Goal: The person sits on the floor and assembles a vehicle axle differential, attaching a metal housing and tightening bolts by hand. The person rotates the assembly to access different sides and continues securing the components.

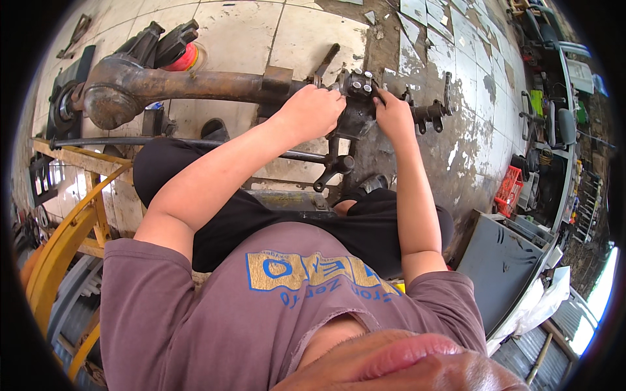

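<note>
A rusty vehicle axle lies across in front of me, its round differential housing at the left. At its right end is a dark, greasy steering knuckle, with several shiny bolt heads on top. My left hand is closed over the knuckle's left side, fingers curled down against the metal. My right hand is closed at its right side, pinching a dark part I cannot make out. A dark flat lever sticks up beyond my left hand. Below runs a long tie rod ending in a joint.
A red-orange ring lies behind the axle. Yellow metal framing stands at my left. To the right are a grey metal cabinet, a red plastic crate and a cluttered shelf. The tiled floor is cracked and stained.
</note>
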A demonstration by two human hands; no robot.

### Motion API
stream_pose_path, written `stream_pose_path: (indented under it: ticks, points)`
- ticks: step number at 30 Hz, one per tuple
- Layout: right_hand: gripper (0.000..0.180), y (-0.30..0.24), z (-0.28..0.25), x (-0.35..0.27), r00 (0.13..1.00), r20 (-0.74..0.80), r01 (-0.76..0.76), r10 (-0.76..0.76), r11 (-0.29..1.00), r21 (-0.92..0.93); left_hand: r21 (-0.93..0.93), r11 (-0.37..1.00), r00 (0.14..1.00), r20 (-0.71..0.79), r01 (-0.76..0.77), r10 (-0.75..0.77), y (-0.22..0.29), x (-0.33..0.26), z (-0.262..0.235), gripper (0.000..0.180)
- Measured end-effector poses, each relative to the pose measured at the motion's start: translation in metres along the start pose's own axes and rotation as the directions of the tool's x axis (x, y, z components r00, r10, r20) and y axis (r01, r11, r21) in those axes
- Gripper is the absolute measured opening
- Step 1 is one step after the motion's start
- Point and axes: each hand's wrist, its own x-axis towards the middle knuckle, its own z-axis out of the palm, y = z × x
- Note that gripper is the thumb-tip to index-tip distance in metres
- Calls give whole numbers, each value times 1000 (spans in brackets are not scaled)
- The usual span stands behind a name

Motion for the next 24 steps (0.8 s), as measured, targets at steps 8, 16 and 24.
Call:
stream_pose_path:
  ticks: [8,16,24]
  points:
    - [31,21,11,1,997,-76,-15,12,999,-42,14,1000,1000,19,2,-3,4,2,-1,37]
    - [31,31,5,6,996,-84,1,-9,995,-101,13,1000,1000,10,6,-6,0,-1,0,38]
    - [28,23,3,2,999,-44,-25,17,978,-207,3,1000,1000,-13,6,-6,-4,-4,2,41]
